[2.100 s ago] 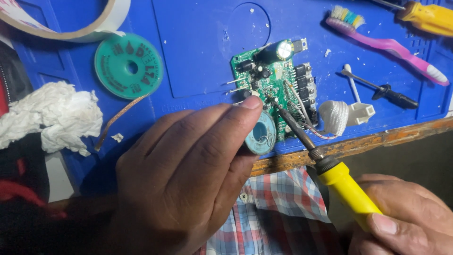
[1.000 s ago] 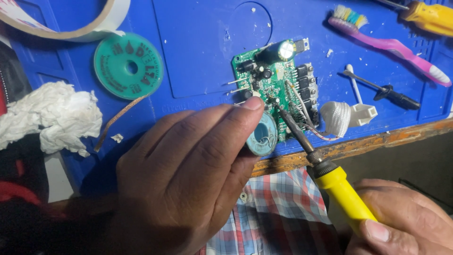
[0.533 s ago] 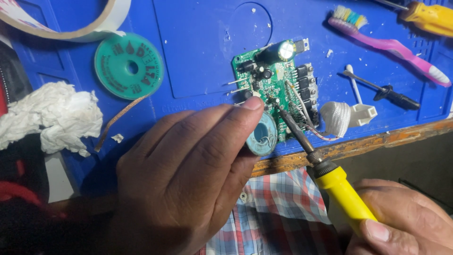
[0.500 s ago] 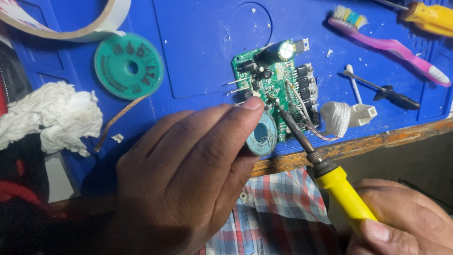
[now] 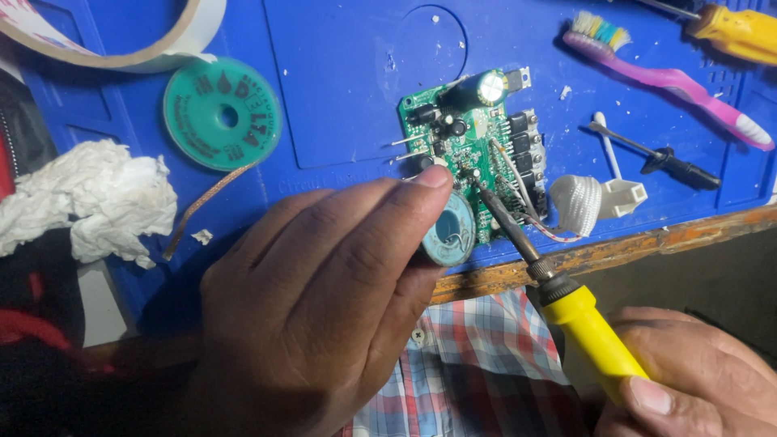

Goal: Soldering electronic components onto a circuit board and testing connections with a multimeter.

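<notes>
Glossy yellow plastic soldering iron (image 5: 566, 311), matt blue mat (image 5: 340, 97).

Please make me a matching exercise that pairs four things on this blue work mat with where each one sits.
Things:
1. toothbrush
2. green reel
3. soldering iron
4. crumpled white cloth

Places:
A. left edge of the mat
B. in the right hand, tip on the circuit board
C. top right of the mat
D. upper left, below the tape roll

Pairs: 1-C, 2-D, 3-B, 4-A
</notes>
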